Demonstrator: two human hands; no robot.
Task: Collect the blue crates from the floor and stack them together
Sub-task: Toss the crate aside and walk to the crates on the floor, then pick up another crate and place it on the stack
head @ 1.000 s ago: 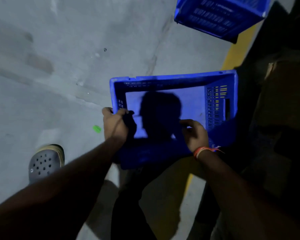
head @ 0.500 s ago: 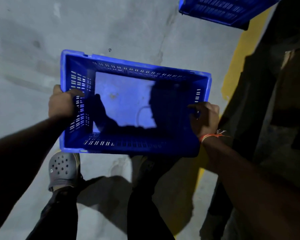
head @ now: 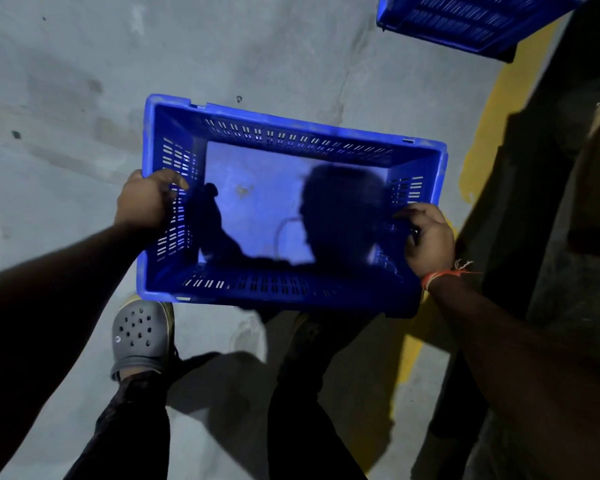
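Observation:
I hold an empty blue crate (head: 291, 129) with slotted walls level above the floor, its open top facing me. My left hand (head: 146, 199) grips its left short wall and my right hand (head: 426, 237), with an orange thread at the wrist, grips its right short wall. My shadow falls across the crate's bottom. A second blue crate (head: 465, 19) stands on the floor at the top right, cut off by the frame edge.
Grey concrete floor (head: 84, 81) spreads to the left. A yellow painted line (head: 499, 123) runs along the right, beside dark stacked goods (head: 575, 202). My grey clog (head: 139, 337) and dark trouser legs are below the crate.
The crate has come up off the floor and been turned level between both hands. From half a second ago it has shifted a little to the right, and the far crate has slid toward the frame's top edge.

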